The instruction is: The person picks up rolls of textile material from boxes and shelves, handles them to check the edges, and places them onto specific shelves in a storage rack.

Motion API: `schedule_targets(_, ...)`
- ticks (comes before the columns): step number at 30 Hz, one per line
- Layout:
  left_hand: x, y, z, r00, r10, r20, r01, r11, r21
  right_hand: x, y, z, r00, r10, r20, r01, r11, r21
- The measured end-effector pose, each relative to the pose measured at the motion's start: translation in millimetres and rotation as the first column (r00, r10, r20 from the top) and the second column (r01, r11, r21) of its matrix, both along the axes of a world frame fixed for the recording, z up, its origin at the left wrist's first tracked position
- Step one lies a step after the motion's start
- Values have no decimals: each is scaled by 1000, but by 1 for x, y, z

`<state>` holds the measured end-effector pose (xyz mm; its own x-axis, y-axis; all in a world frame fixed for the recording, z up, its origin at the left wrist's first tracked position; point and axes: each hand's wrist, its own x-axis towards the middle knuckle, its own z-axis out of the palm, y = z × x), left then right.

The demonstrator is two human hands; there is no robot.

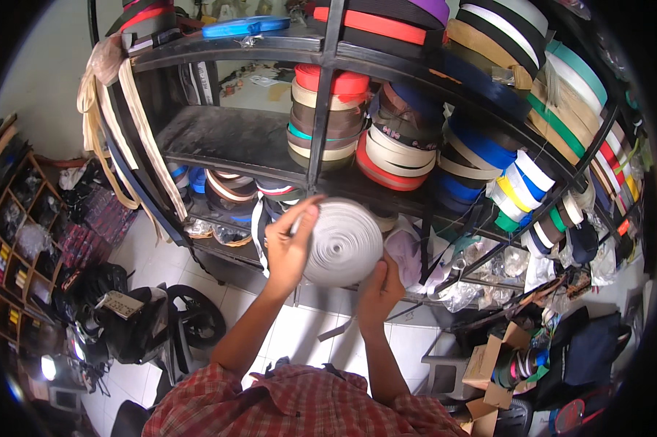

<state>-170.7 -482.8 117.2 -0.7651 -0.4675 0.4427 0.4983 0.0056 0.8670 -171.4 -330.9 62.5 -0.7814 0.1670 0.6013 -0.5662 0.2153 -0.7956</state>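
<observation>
Between my two hands I hold a large flat roll of grey webbing [341, 242], its coiled face turned up toward me. My left hand [292, 242] grips the roll's left edge, fingers and thumb wrapped on its rim. At the lower right edge, my right hand [382, 290] pinches the roll with the thumb on top. A loose strap end [335, 333] hangs below it, near my right hand. The roll is in the air in front of a black metal shelf [230, 138], apart from the stacks on it.
Rolls of red, cream and brown webbing [327, 109] stand stacked on the shelf, with white and red rolls [398, 156] beside them. Cream straps [128, 131] hang at its left end. A motorcycle [143, 320] is parked at left; an open cardboard box [485, 364] sits at lower right.
</observation>
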Motion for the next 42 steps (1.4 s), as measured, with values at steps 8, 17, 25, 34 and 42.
schedule_targets(8,-13,-15,-17,986,107,-130,-62,949,311,13,-70,9,992,85,93,-68,983,-172)
schedule_targets(17,-16,-81,23,874,-485,40,482,853,-201,2,-51,17,990,99,-105,-80,982,169)
schedule_targets(25,-15,-50,-21,983,-162,-82,179,942,284,11,-80,19,996,-59,62,62,998,-35)
schedule_targets(34,-7,-80,0,902,-422,-92,417,906,-65,0,-66,33,998,57,-5,-57,998,8)
schedule_targets(42,-7,-83,-11,992,-20,-128,60,947,314,17,-112,37,999,33,16,-34,999,37)
